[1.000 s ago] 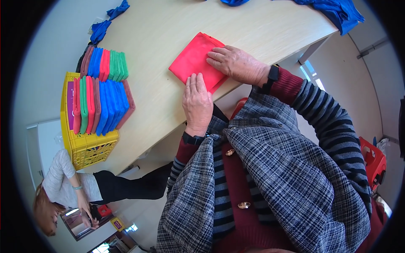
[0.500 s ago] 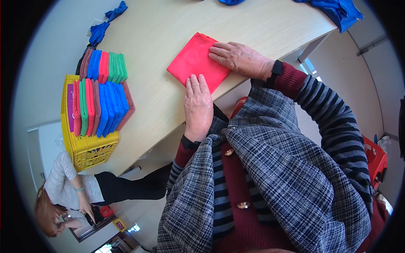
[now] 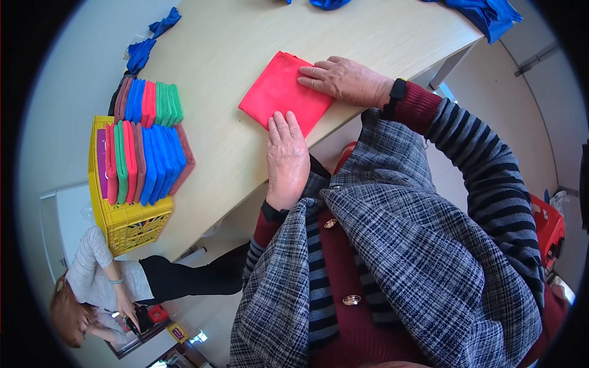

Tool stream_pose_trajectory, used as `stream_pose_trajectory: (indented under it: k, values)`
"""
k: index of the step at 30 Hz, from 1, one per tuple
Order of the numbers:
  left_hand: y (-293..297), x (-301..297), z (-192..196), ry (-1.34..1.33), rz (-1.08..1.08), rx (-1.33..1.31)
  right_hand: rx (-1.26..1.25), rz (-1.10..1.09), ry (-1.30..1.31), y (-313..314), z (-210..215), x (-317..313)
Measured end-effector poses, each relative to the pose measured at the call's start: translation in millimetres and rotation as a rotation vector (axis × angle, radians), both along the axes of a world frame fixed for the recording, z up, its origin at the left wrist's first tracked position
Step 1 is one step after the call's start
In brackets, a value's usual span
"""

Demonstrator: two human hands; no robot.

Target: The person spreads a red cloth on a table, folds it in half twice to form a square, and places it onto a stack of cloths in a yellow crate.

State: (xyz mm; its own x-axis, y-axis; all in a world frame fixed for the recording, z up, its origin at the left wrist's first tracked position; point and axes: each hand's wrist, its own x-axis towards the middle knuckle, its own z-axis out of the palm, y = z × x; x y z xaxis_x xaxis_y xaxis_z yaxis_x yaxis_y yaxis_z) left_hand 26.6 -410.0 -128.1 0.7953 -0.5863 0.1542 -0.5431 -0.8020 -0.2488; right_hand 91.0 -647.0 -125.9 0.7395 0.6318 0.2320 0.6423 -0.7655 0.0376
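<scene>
A red cloth (image 3: pixel 279 89), folded into a neat square, lies on the pale wooden table near its front edge. My left hand (image 3: pixel 287 156) rests its outstretched fingers on the cloth's near corner. Across the right-hand side of the cloth lies my right hand (image 3: pixel 350 81), palm down with fingers extended and slightly apart. Neither hand grips anything. Both wrists wear dark bands.
Folded brown, blue, red and green cloths (image 3: pixel 162 159) stand in two rows to the left, by a yellow plastic crate (image 3: pixel 132 227). Crumpled blue cloths (image 3: pixel 485 15) lie along the far edge. Another person (image 3: pixel 110 276) is at lower left.
Both hands stay on the folded red cloth in nearly the same pose. The whole view has shifted slightly, and the other person's head has tilted a little.
</scene>
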Motion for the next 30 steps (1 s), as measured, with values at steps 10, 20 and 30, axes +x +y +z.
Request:
stream_pose_trajectory:
  k: [10, 20, 30]
  values:
    - [2, -1, 2, 0.02, 0.003, -0.031, 0.177, -0.115, -0.077, -8, -15, 2]
    - [5, -1, 1, 0.031, 0.002, -0.116, 0.283, -0.166, -0.166, -3, -10, -18]
    - [5, -1, 4, 0.059, 0.001, -0.166, 0.058, 0.002, -0.184, 0, 16, -1]
